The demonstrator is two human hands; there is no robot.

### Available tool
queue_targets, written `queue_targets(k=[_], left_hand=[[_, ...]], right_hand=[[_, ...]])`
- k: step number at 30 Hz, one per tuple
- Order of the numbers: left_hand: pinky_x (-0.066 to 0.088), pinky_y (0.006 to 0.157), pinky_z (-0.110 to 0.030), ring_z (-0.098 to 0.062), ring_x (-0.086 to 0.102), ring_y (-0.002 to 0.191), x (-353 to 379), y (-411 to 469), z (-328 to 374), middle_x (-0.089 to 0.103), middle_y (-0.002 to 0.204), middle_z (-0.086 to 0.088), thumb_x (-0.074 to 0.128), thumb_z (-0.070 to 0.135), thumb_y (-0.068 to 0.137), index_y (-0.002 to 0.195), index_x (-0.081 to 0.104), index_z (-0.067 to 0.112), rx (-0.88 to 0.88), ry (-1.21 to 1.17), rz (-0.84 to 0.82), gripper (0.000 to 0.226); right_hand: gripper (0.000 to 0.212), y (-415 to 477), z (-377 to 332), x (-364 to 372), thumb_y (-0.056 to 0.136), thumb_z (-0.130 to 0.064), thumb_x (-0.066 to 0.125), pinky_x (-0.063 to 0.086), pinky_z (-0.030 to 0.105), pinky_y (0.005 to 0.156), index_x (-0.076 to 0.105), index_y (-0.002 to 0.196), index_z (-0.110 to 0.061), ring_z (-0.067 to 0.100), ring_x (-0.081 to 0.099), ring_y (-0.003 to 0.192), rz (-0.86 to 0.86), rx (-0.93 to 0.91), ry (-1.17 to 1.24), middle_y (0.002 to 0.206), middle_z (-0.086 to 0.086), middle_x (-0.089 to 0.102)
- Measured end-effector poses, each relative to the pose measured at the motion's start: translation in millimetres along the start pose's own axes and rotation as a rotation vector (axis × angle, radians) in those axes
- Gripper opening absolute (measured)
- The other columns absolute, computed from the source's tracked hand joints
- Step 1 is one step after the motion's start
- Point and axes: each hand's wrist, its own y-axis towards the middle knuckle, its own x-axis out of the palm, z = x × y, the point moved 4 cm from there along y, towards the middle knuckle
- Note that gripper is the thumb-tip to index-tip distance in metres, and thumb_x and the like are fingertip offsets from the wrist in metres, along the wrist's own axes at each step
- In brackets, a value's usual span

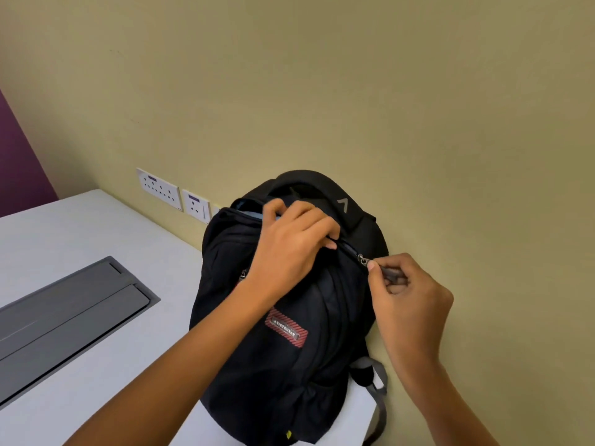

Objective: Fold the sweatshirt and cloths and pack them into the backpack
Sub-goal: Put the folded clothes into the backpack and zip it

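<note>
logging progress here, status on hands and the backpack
Left hand grips backpack top. Right hand pinches zipper pull. Top opening partly unzipped. Nothing in the way.

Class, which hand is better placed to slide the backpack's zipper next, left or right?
Right. The right hand pinches the zipper pull, while the left hand grips the backpack at its top edge, likely steadying it.

Count on the counter (96, 226)
One backpack (277, 365); two hands, left hand (289, 243) and right hand (412, 297); two whole socket plates (159, 188) (196, 206); one grey hatch (70, 317).
</note>
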Motion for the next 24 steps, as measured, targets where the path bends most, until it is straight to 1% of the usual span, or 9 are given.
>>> queue_targets(k=[2, 7, 9, 10, 11, 13, 17, 21, 24], left_hand=[[0.024, 0.085, -0.034, -0.012, 0.06, 0.092, -9, 3, -4, 0.065, 0.082, 0.017, 0.064, 0.023, 0.092, 0.077, 0.065, 0.025, -0.025, 0.049, 0.043, 0.016], [0.024, 0.085, -0.035, -0.013, 0.059, 0.092, -19, 2, -12, 0.065, 0.079, 0.017, 0.066, 0.014, 0.089, 0.074, 0.065, 0.024, -0.083, 0.101, 0.093, 0.018], [0.024, 0.086, -0.035, -0.014, 0.059, 0.091, -21, 0, -14, 0.065, 0.079, 0.016, 0.066, 0.012, 0.088, 0.075, 0.066, 0.023, -0.09, 0.115, 0.094, 0.017], [0.024, 0.086, -0.035, -0.015, 0.06, 0.091, -22, 0, -15, 0.066, 0.08, 0.015, 0.067, 0.011, 0.088, 0.076, 0.066, 0.023, -0.098, 0.118, 0.096, 0.017], [0.024, 0.086, -0.035, -0.016, 0.06, 0.091, -23, -1, -16, 0.066, 0.081, 0.015, 0.066, 0.011, 0.088, 0.076, 0.067, 0.022, -0.107, 0.12, 0.1, 0.016], [0.024, 0.087, -0.035, -0.017, 0.06, 0.092, -25, -1, -17, 0.067, 0.082, 0.015, 0.065, 0.011, 0.089, 0.077, 0.067, 0.022, -0.13, 0.12, 0.112, 0.016], [0.025, 0.087, -0.035, -0.017, 0.058, 0.092, -29, -5, -17, 0.067, 0.083, 0.014, 0.062, 0.012, 0.09, 0.078, 0.068, 0.02, -0.167, 0.106, 0.114, 0.015], [0.024, 0.087, -0.031, -0.015, 0.055, 0.092, -32, -12, -13, 0.066, 0.084, 0.009, 0.067, 0.014, 0.088, 0.082, 0.068, 0.017, -0.192, 0.054, 0.087, 0.007], [0.025, 0.088, -0.031, -0.017, 0.057, 0.089, -37, -18, -7, 0.065, 0.083, 0.009, 0.067, 0.014, 0.088, 0.083, 0.068, 0.016, -0.19, -0.002, 0.049, 0.005]], right_hand=[[0.011, -13, 12, -3, 0.078, -0.005, 0.076, 0.044, 0.021, 0.048, 0.068, 0.074, -0.013, 0.009, 0.059, 0.051, -0.032, 0.033, -0.001, 0.058, -0.006, 0.061], [0.015, -61, 56, 7, 0.08, -0.008, 0.075, 0.042, 0.018, 0.045, 0.066, 0.07, -0.014, 0.007, 0.056, 0.047, -0.203, 0.186, -0.028, 0.054, -0.008, 0.059], [0.017, -80, 73, 17, 0.079, -0.006, 0.075, 0.038, 0.01, 0.044, 0.065, 0.067, -0.013, 0.009, 0.058, 0.052, -0.267, 0.238, -0.053, 0.052, -0.009, 0.058], [0.017, -89, 81, 22, 0.079, -0.006, 0.075, 0.036, 0.007, 0.044, 0.065, 0.067, -0.012, 0.006, 0.059, 0.055, -0.304, 0.274, -0.064, 0.051, -0.009, 0.058], [0.016, -98, 89, 28, 0.079, -0.006, 0.074, 0.036, 0.006, 0.045, 0.065, 0.067, -0.012, 0.004, 0.058, 0.053, -0.345, 0.318, -0.077, 0.051, -0.009, 0.059], [0.017, -120, 106, 41, 0.08, -0.008, 0.074, 0.036, 0.007, 0.044, 0.064, 0.067, -0.014, 0.002, 0.054, 0.045, -0.437, 0.401, -0.118, 0.051, -0.008, 0.06], [0.022, -152, 123, 56, 0.083, -0.011, 0.072, 0.041, 0.015, 0.046, 0.059, 0.067, -0.018, 0.004, 0.055, 0.046, -0.543, 0.451, -0.156, 0.052, -0.007, 0.06], [0.014, -147, 125, 58, 0.085, -0.013, 0.07, 0.051, 0.027, 0.052, 0.062, 0.074, -0.016, 0.01, 0.059, 0.053, -0.6, 0.406, -0.205, 0.059, -0.005, 0.063], [0.013, -137, 118, 50, 0.085, -0.011, 0.07, 0.05, 0.027, 0.053, 0.06, 0.077, -0.014, 0.012, 0.058, 0.056, -0.602, 0.32, -0.209, 0.067, -0.003, 0.062]])
